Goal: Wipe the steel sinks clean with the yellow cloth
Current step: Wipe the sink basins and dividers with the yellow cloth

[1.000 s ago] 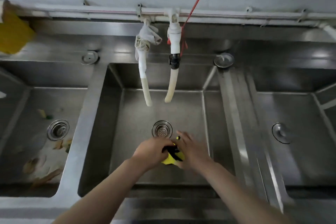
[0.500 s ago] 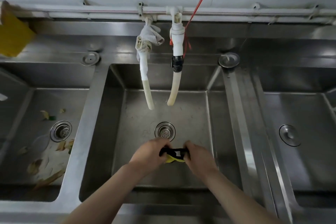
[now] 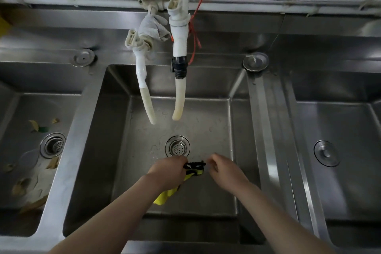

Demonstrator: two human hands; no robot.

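My left hand (image 3: 168, 172) grips the black-edged yellow cloth (image 3: 165, 196) just below the round perforated steel drain (image 3: 177, 146); my right hand (image 3: 223, 168), loosely curled and holding nothing, sits just right of the cloth.

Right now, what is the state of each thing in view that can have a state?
yellow cloth: bunched, held by the left hand
right hand: loosely curled, holding nothing
middle sink: drain uncovered, strainer in place
left sink: dirty, food scraps lying in it
right sink: drain covered by a stopper
two hoses: hanging, no water visible
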